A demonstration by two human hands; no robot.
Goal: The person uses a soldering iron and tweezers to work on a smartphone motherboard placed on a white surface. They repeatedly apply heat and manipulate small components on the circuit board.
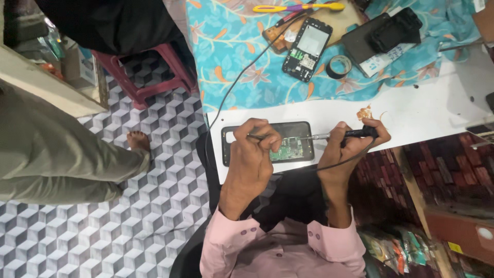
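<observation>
Now right hand [355,146] holds soldering iron [343,135] over phone [267,143].

two opened phones [267,142] [307,49], one soldering iron [346,135], one tape roll [339,66], one stool [146,72]

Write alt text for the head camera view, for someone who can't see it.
Seen from above, a person's right hand holds a soldering iron to the green circuit board of an opened phone, which the left hand steadies on a white worktop. Beyond lie another opened phone and a tape roll on a floral cloth.
</observation>
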